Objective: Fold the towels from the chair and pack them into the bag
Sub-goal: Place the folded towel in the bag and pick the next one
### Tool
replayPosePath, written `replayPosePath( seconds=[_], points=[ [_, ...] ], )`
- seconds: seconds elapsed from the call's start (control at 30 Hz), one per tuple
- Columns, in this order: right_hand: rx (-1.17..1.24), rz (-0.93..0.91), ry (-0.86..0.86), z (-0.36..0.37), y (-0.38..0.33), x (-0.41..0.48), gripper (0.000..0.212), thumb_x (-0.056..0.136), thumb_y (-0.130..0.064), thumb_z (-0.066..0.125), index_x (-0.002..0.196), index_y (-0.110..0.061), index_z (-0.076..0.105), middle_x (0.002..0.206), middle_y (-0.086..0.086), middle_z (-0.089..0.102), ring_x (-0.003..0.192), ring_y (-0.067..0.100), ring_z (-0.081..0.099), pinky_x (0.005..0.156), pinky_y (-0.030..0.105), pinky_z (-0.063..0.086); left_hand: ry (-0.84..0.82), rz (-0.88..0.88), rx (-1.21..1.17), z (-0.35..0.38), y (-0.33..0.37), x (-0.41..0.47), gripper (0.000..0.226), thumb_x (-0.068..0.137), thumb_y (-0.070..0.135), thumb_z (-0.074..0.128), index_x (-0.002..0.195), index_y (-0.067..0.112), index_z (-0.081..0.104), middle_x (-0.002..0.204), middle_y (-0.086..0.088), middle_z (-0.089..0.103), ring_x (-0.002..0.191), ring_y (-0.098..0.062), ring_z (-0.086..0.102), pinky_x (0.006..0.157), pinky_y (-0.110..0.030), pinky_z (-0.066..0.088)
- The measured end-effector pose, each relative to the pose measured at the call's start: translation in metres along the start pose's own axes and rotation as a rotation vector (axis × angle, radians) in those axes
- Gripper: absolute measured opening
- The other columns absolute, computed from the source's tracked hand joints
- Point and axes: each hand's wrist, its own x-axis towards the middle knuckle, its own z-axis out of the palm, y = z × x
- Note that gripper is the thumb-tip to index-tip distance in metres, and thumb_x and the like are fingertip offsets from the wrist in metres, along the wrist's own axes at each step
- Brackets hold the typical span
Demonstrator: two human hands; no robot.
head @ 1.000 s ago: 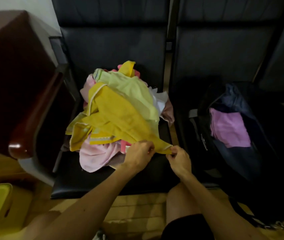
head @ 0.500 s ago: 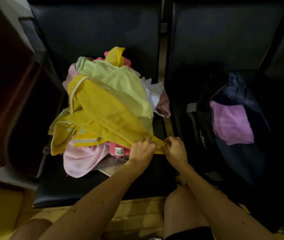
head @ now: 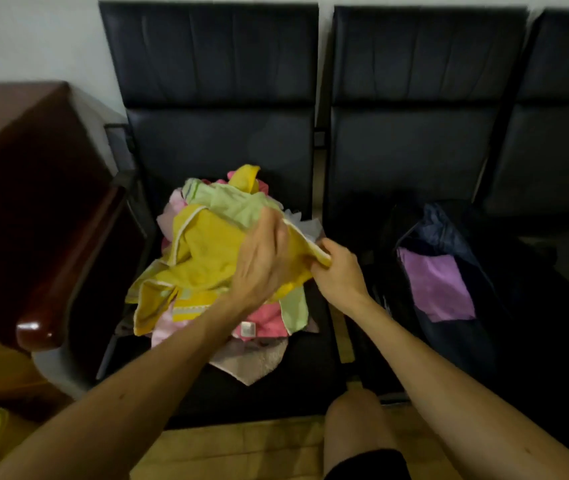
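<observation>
So this is the very start of a fold: one yellow towel (head: 206,251) is picked out of the pile (head: 241,341) on the chair (head: 213,140), but it's nowhere near flat yet. Most of it drapes over the other towels, with only the near edge held up.

The left hand (head: 262,258) has its back to the camera, and the fingers look curled round the towel's upper edge, though I can't see the fingertips properly. The right hand (head: 338,271) is just beside it, thumb and fingers pinching the white-trimmed edge. So both hands are closed on the same towel, close together.

My guess for the next move: slide the hands apart along that edge to find the corners, then pull the towel clear of the heap so it hangs straight and can be folded. It's tangled with the green one, so that might drag along.

The bag (head: 425,223) sits open on the next seat to the right, with a purple towel (head: 435,289) already inside.
</observation>
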Motion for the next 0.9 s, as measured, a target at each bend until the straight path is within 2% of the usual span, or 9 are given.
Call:
replayPosePath(
  seconds=[0.13, 0.2, 0.3, 0.4, 0.53, 0.7, 0.8, 0.83, 0.9],
  points=[
    [0.020, -0.213, 0.098, -0.040, -0.095, 0.003, 0.030, 0.091, -0.025, 0.066, 0.066, -0.030, 0.049, 0.062, -0.006, 0.053, 0.059, 0.009, 0.051, 0.055, 0.033, 0.039, 0.103, 0.161, 0.124, -0.083, 0.056, 0.044, 0.012, 0.103, 0.013, 0.045, 0.101, 0.006, 0.054, 0.084, 0.001, 0.056, 0.080, -0.013, 0.053, 0.072, -0.029, 0.037],
    [0.069, -0.289, 0.134, -0.059, -0.136, 0.005, 0.027, 0.092, -0.031, 0.066, 0.069, -0.029, 0.052, 0.065, -0.001, 0.057, 0.063, 0.017, 0.056, 0.058, 0.036, 0.044, 0.141, 0.236, 0.168, -0.124, 0.078, 0.061, 0.015, 0.104, 0.016, 0.045, 0.105, 0.006, 0.054, 0.085, 0.001, 0.055, 0.078, -0.011, 0.051, 0.069, -0.027, 0.034],
    [0.169, -0.381, 0.174, -0.083, -0.202, 0.006, 0.029, 0.095, -0.036, 0.062, 0.086, -0.009, 0.066, 0.079, 0.015, 0.068, 0.071, 0.030, 0.065, 0.062, 0.046, 0.055, 0.211, 0.361, 0.264, -0.183, 0.122, 0.081, 0.020, 0.106, 0.019, 0.043, 0.105, 0.003, 0.054, 0.082, 0.002, 0.051, 0.071, -0.007, 0.045, 0.062, -0.023, 0.027],
    [0.318, -0.476, 0.166, -0.104, -0.270, -0.004, 0.022, 0.099, -0.026, 0.057, 0.087, -0.012, 0.067, 0.080, 0.007, 0.069, 0.069, 0.014, 0.064, 0.062, 0.035, 0.055, 0.268, 0.395, 0.327, -0.228, 0.164, 0.091, 0.024, 0.106, 0.024, 0.044, 0.110, 0.002, 0.054, 0.080, 0.004, 0.050, 0.069, -0.014, 0.044, 0.057, -0.020, 0.030],
    [0.430, -0.552, 0.152, -0.122, -0.337, -0.025, 0.028, 0.103, -0.027, 0.049, 0.097, -0.005, 0.065, 0.091, 0.008, 0.065, 0.080, 0.015, 0.062, 0.075, 0.034, 0.055, 0.292, 0.452, 0.340, -0.263, 0.199, 0.089, 0.027, 0.100, 0.029, 0.058, 0.108, 0.003, 0.056, 0.082, 0.000, 0.055, 0.072, -0.019, 0.050, 0.057, -0.025, 0.029],
    [0.387, -0.641, 0.139, -0.128, -0.376, -0.056, 0.040, 0.101, -0.030, 0.051, 0.103, 0.010, 0.058, 0.090, 0.024, 0.059, 0.077, 0.021, 0.054, 0.071, 0.042, 0.050, 0.246, 0.388, 0.256, -0.276, 0.226, 0.069, 0.030, 0.091, 0.039, 0.069, 0.104, 0.014, 0.058, 0.075, 0.007, 0.061, 0.065, -0.001, 0.057, 0.057, -0.012, 0.042],
    [0.272, -0.718, 0.074, -0.132, -0.384, -0.076, 0.033, 0.099, -0.026, 0.057, 0.096, 0.005, 0.064, 0.085, 0.022, 0.064, 0.071, 0.020, 0.059, 0.066, 0.040, 0.053, 0.171, 0.342, 0.037, -0.278, 0.236, 0.058, 0.035, 0.085, 0.046, 0.074, 0.106, 0.021, 0.061, 0.085, -0.008, 0.070, 0.073, -0.020, 0.070, 0.065, -0.043, 0.058],
    [0.218, -0.738, 0.057, -0.133, -0.386, -0.082, 0.026, 0.098, -0.025, 0.059, 0.096, 0.000, 0.067, 0.083, 0.016, 0.068, 0.071, 0.015, 0.063, 0.065, 0.033, 0.055, 0.129, 0.326, -0.048, -0.278, 0.240, 0.054, 0.035, 0.085, 0.043, 0.075, 0.109, 0.021, 0.061, 0.089, -0.011, 0.072, 0.077, -0.027, 0.072, 0.066, -0.051, 0.059],
    [0.159, -0.755, 0.049, -0.137, -0.390, -0.091, 0.016, 0.094, -0.024, 0.065, 0.098, -0.008, 0.066, 0.080, 0.004, 0.070, 0.068, 0.005, 0.066, 0.059, 0.019, 0.055, 0.033, 0.296, -0.210, -0.280, 0.251, 0.049, 0.029, 0.087, 0.021, 0.075, 0.112, 0.014, 0.063, 0.097, -0.014, 0.073, 0.086, -0.031, 0.073, 0.073, -0.052, 0.060]
  ],
)
